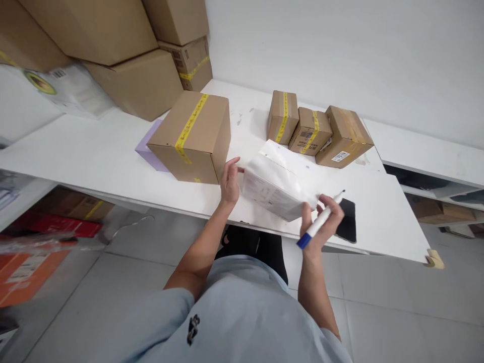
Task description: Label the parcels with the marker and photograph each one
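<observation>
The white package (pixel 280 176) sat at the table (pixel 109 146) edge between my hands, its long axis slanting from my loosely spread left hand (pixel 230 184) to my right hand (pixel 315 238), which gripped a marker (pixel 320 221), neither clearly nearer.

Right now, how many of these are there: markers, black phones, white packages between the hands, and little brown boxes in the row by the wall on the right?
Marker: 1
Black phone: 1
White package: 1
Little brown boxes: 3
Total: 6
</observation>
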Demonstrator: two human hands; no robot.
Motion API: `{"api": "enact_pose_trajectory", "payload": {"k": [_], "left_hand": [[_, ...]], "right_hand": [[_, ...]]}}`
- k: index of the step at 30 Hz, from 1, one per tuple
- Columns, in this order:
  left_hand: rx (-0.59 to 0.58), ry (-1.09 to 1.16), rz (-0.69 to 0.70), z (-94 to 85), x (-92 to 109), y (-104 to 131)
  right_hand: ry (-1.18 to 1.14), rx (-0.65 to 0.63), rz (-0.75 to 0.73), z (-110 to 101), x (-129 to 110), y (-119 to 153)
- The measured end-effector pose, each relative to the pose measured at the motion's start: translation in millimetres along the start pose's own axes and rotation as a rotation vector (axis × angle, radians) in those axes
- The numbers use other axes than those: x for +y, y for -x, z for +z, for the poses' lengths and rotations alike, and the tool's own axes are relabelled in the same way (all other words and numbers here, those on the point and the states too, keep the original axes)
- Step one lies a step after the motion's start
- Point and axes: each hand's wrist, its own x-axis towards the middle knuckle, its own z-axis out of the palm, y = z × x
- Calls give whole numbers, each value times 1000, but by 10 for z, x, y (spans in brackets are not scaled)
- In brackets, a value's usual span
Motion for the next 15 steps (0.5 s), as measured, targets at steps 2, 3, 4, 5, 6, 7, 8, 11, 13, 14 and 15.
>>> {"api": "enact_pose_trajectory", "payload": {"k": [2, 3, 4, 5, 6, 7, 8, 11, 13, 14, 15], "left_hand": [[62, 58, 15, -39, 88, 79], [67, 74, 21, -57, 117, 107], [57, 73, 24, -71, 132, 124], [38, 55, 25, -82, 135, 131], [9, 26, 25, -89, 125, 129], [-33, -5, 28, -91, 105, 117], [-86, -32, 34, -89, 77, 98], [-250, -86, 85, -55, -35, 20], [-325, -99, 126, -19, -111, -30], [-356, -99, 140, -1, -145, -51], [-384, -95, 151, 16, -175, -69]], "right_hand": [[-50, 53, 101, -24, 24, -133], [-70, 74, 125, -28, 26, -187], [-83, 94, 128, -26, 21, -227], [-88, 113, 122, -19, 9, -253], [-85, 121, 114, -8, -8, -263], [-75, 114, 106, 5, -27, -262], [-59, 90, 102, 20, -46, -254], [-3, -4, 104, 64, -80, -225], [13, -11, 103, 94, -78, -227], [17, -2, 98, 110, -72, -235], [24, 6, 90, 126, -67, -245]]}}
